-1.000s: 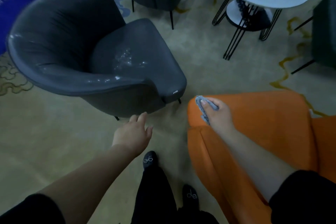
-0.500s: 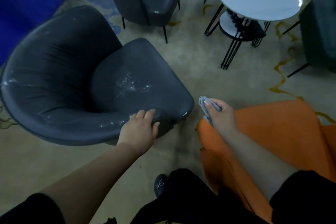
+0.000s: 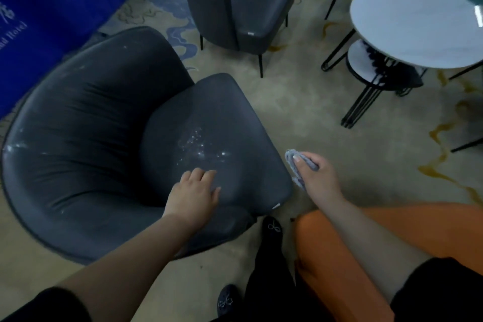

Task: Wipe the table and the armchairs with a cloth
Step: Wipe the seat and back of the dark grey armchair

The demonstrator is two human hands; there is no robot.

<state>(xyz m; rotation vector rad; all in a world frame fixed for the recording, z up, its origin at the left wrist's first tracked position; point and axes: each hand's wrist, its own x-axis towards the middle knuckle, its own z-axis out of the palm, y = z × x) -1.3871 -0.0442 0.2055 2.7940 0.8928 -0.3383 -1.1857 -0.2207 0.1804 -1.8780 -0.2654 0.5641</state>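
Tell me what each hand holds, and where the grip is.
Right hand holds the cloth, bunched in its fingers. Left hand holds nothing; it lies flat on the grey armchair seat.

Both forearms are bare from the sleeve edge down to the left hand and the right hand. Short black sleeves end at about the elbow on each arm; the right one has a plain rounded hem. The fingernails show no coloured polish. Lower down, the legs are in black trousers of a plain dark cloth. The feet wear black flat shoes, each with a small sparkling bow-shaped ornament on the toe; the second shoe carries the same ornament.
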